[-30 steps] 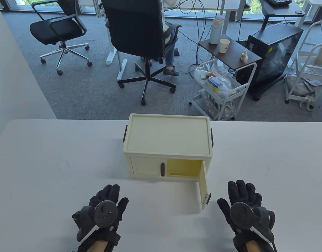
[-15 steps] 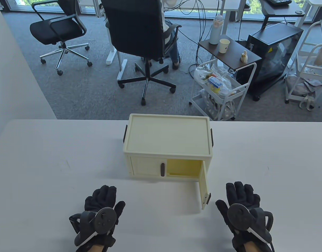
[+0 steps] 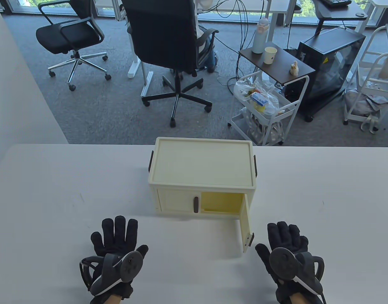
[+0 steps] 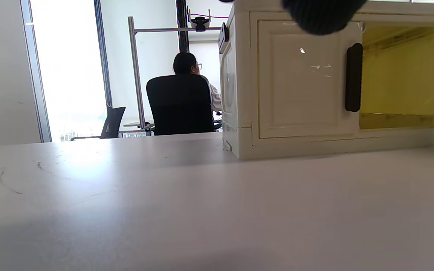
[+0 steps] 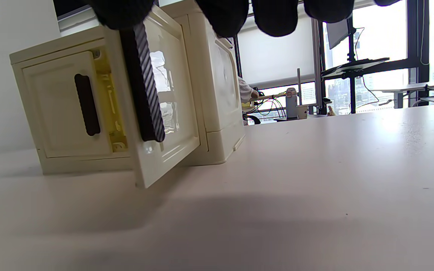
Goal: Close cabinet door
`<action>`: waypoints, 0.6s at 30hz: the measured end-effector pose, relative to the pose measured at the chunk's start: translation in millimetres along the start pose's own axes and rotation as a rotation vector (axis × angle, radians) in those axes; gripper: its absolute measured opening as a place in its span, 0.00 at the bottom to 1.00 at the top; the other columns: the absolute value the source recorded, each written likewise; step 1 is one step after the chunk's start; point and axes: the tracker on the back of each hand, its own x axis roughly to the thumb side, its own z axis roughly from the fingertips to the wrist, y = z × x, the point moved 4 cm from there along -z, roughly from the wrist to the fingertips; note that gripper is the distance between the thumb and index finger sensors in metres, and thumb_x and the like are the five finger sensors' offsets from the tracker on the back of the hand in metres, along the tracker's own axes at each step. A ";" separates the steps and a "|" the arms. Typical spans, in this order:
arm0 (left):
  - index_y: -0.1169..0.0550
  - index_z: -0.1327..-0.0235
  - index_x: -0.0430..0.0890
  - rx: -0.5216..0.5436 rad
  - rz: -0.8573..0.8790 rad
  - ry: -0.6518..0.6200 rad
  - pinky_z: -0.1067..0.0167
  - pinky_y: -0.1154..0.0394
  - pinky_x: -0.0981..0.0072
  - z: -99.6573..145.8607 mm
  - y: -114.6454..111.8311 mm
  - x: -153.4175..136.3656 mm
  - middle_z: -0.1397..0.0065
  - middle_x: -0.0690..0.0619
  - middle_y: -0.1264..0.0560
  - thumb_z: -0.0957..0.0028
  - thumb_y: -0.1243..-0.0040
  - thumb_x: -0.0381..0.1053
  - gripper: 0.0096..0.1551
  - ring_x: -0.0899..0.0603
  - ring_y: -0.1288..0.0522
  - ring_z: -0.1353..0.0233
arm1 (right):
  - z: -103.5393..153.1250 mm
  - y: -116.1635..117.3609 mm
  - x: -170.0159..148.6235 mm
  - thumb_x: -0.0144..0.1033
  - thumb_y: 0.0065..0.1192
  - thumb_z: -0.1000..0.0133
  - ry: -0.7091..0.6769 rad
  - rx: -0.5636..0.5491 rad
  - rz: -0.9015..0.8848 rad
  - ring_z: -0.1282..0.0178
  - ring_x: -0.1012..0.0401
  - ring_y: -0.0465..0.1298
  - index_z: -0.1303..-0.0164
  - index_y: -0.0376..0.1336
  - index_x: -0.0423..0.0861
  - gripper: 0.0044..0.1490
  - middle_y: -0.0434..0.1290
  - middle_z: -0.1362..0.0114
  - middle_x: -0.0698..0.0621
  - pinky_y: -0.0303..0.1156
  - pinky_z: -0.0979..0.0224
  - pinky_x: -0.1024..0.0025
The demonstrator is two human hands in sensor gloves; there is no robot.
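Office floor with chairs [image 3: 70, 38] and a cart [image 3: 263, 104] filling the upper frame; white table [image 3: 54, 190] filling the lower half.

Lower left: left hand [image 3: 116, 250] lying flat on the table, fingers spread and extended, holding nothing, well apart from the cabinet.

Centre: cabinet [image 3: 202, 175] sitting toward the table's far edge, left door shut, right door [image 3: 246, 223] standing swung out toward the lower edge, yellow interior showing.

Lower right: right hand [image 3: 287, 253] resting just beside the open door's dark handle [image 3: 251, 239], fingers loosely extended, gripping nothing; contact with the door not apparent.

Risks, judged: pushing near the hinge rather than the free edge likely sliding the light cabinet leftward or back, with no hand bracing it. Swinging hard likely bouncing the door back open. Fingers caught between door edge and centre post also possible.
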 end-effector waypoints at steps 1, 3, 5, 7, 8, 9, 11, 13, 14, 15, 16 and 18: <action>0.53 0.13 0.38 -0.003 -0.005 0.000 0.38 0.62 0.14 -0.1 -0.2 0.2 0.16 0.29 0.60 0.35 0.52 0.63 0.49 0.15 0.62 0.21 | 0.1 0.2 -0.4 0.54 0.47 0.36 0.002 0.003 -0.003 0.20 0.25 0.50 0.17 0.48 0.32 0.48 0.49 0.16 0.25 0.49 0.27 0.20; 0.53 0.13 0.38 -0.004 -0.010 -0.001 0.38 0.61 0.14 0.0 0.4 1.0 0.16 0.29 0.61 0.35 0.52 0.63 0.49 0.15 0.62 0.21 | 0.2 0.5 -0.5 0.54 0.48 0.36 0.003 0.007 -0.008 0.20 0.25 0.50 0.17 0.48 0.32 0.48 0.50 0.16 0.26 0.49 0.27 0.21; 0.53 0.13 0.38 -0.002 -0.002 -0.002 0.38 0.61 0.14 -0.3 0.5 1.7 0.16 0.29 0.60 0.35 0.52 0.63 0.49 0.15 0.61 0.21 | 0.2 1.1 -0.5 0.54 0.48 0.36 0.003 0.012 -0.016 0.20 0.25 0.51 0.17 0.49 0.32 0.48 0.50 0.16 0.26 0.50 0.27 0.21; 0.53 0.13 0.38 -0.004 0.004 -0.003 0.38 0.61 0.14 -0.6 -0.6 2.1 0.16 0.28 0.60 0.35 0.52 0.63 0.49 0.15 0.61 0.21 | 0.3 1.7 -0.3 0.54 0.48 0.36 0.002 0.015 -0.029 0.20 0.26 0.53 0.17 0.50 0.33 0.47 0.52 0.16 0.26 0.51 0.27 0.21; 0.53 0.13 0.38 -0.004 0.007 -0.004 0.38 0.61 0.14 -0.7 -0.7 2.3 0.16 0.29 0.60 0.35 0.52 0.63 0.48 0.15 0.61 0.21 | 0.2 1.8 -0.1 0.54 0.48 0.36 0.002 0.014 -0.037 0.20 0.27 0.55 0.18 0.51 0.33 0.46 0.53 0.17 0.27 0.52 0.27 0.22; 0.52 0.13 0.38 -0.004 0.010 -0.005 0.38 0.61 0.14 -0.7 -0.4 2.3 0.16 0.28 0.60 0.35 0.52 0.63 0.48 0.15 0.60 0.21 | 0.2 1.9 -0.1 0.54 0.48 0.36 0.002 0.012 -0.041 0.21 0.27 0.56 0.18 0.52 0.34 0.46 0.54 0.17 0.28 0.53 0.27 0.22; 0.52 0.13 0.38 0.002 0.023 -0.003 0.38 0.61 0.14 -0.8 0.3 1.3 0.16 0.28 0.59 0.35 0.52 0.63 0.48 0.15 0.60 0.21 | 0.5 0.9 0.5 0.53 0.48 0.36 -0.004 -0.018 -0.050 0.21 0.29 0.59 0.20 0.54 0.35 0.44 0.57 0.18 0.29 0.55 0.27 0.23; 0.52 0.13 0.38 0.007 0.036 0.001 0.38 0.60 0.14 -0.6 1.4 -0.1 0.16 0.28 0.59 0.35 0.52 0.63 0.48 0.15 0.60 0.21 | 0.6 0.3 1.8 0.53 0.48 0.37 -0.010 -0.035 -0.048 0.21 0.30 0.60 0.20 0.55 0.35 0.43 0.59 0.18 0.30 0.56 0.27 0.23; 0.52 0.13 0.38 0.009 0.044 0.003 0.38 0.60 0.14 -0.4 1.7 -0.9 0.16 0.28 0.59 0.35 0.52 0.62 0.48 0.15 0.60 0.21 | 0.8 0.5 3.3 0.53 0.49 0.37 -0.017 -0.045 -0.053 0.21 0.30 0.62 0.21 0.56 0.36 0.42 0.60 0.19 0.31 0.57 0.27 0.24; 0.51 0.13 0.38 0.009 0.048 0.003 0.38 0.60 0.14 -0.3 1.8 -1.2 0.16 0.28 0.59 0.35 0.52 0.63 0.48 0.15 0.59 0.21 | 0.8 0.8 4.7 0.52 0.49 0.37 -0.022 -0.051 -0.060 0.22 0.31 0.62 0.21 0.56 0.36 0.42 0.60 0.19 0.31 0.57 0.27 0.24; 0.51 0.14 0.38 0.009 0.052 0.004 0.38 0.60 0.14 -0.3 1.7 -1.4 0.16 0.28 0.58 0.35 0.52 0.62 0.48 0.15 0.59 0.21 | 0.7 1.5 5.9 0.52 0.49 0.37 -0.025 -0.052 -0.069 0.22 0.31 0.63 0.21 0.56 0.36 0.41 0.61 0.19 0.31 0.57 0.27 0.24; 0.51 0.13 0.38 0.008 0.058 0.003 0.38 0.60 0.14 -0.3 1.2 -1.2 0.16 0.28 0.58 0.35 0.52 0.62 0.48 0.15 0.59 0.21 | 0.4 3.1 8.2 0.52 0.50 0.37 -0.029 -0.049 -0.090 0.22 0.32 0.63 0.22 0.57 0.37 0.41 0.62 0.19 0.32 0.58 0.26 0.25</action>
